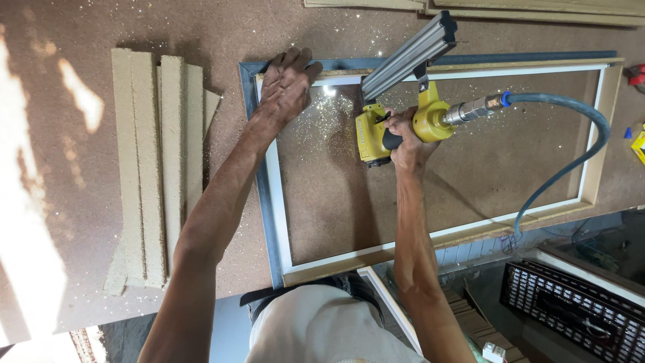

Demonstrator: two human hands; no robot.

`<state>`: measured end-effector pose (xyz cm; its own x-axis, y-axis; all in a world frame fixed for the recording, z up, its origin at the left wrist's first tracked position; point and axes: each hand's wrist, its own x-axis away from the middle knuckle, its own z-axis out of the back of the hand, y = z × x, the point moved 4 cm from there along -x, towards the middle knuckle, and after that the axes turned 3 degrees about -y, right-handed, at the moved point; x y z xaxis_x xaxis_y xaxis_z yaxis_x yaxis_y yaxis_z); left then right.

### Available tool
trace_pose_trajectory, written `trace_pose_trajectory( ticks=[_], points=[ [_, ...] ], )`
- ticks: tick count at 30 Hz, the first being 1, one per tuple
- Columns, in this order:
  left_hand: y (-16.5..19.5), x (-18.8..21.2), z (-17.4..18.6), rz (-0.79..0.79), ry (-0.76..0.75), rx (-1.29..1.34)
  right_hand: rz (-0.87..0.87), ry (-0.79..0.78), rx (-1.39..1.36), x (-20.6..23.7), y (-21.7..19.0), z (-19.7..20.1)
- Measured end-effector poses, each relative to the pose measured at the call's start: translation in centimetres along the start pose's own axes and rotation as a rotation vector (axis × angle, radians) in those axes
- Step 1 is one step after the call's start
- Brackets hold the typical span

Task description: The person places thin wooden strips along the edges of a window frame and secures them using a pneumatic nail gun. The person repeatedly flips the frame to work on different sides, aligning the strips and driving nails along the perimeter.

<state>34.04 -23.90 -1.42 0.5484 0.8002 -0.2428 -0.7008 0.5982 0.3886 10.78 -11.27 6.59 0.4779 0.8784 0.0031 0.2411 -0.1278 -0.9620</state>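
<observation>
A rectangular frame (272, 202) with blue outer edge and white inner strip lies flat on a brown workbench. My left hand (287, 84) presses palm-down on its far left corner. My right hand (405, 138) grips the handle of a yellow pneumatic nail gun (376, 134) held over the frame's top rail. The gun's long grey magazine (411, 54) slants up to the right. A blue air hose (571, 158) runs from the gun's rear fitting and loops down over the frame's right side.
Several pale wooden strips (151, 168) lie stacked on the bench to the left. More mouldings (537, 10) lie along the far edge. A black perforated crate (578, 309) sits on the floor at lower right. Glittery dust covers the bench.
</observation>
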Motion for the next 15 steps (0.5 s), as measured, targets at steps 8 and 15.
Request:
trace_pose_trajectory(
  ticks=[8,15],
  points=[
    [0.0,0.2,-0.5,0.013,-0.005,0.033,0.121,-0.08,-0.015,0.5,0.8,1.0],
    [-0.1,0.3,-0.6,0.029,-0.014,-0.005,0.083,-0.049,0.013,0.7,0.7,1.2]
  ],
)
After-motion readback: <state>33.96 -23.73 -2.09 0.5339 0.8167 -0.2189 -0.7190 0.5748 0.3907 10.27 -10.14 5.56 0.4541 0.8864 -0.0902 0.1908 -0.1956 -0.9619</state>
